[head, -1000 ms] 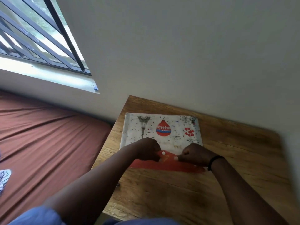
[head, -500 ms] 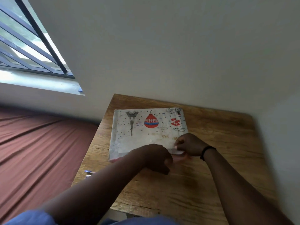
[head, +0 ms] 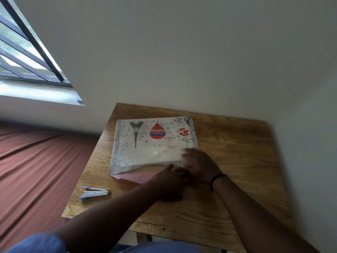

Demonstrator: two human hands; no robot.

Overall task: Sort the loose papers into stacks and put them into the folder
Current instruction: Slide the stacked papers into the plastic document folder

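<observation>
Red-brown bedding (head: 36, 161) lies far left, beside the brown wooden table (head: 237, 170). Near the table's left edge sits a small white and blue stapler (head: 94, 193). The see-through plastic folder with a red balloon picture (head: 145, 148) lies flat mid-table, its pink flap (head: 133, 177) showing below. The left hand (head: 171, 181) rests on the flap, blurry, so I cannot tell its grip. The right hand (head: 200, 165) presses flat on the folder's corner.

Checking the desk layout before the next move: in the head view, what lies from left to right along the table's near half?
Stapler → pink folder flap → left hand → right hand → bare wooden table. Both hands lie on the folder's near edge, touching each other.
</observation>
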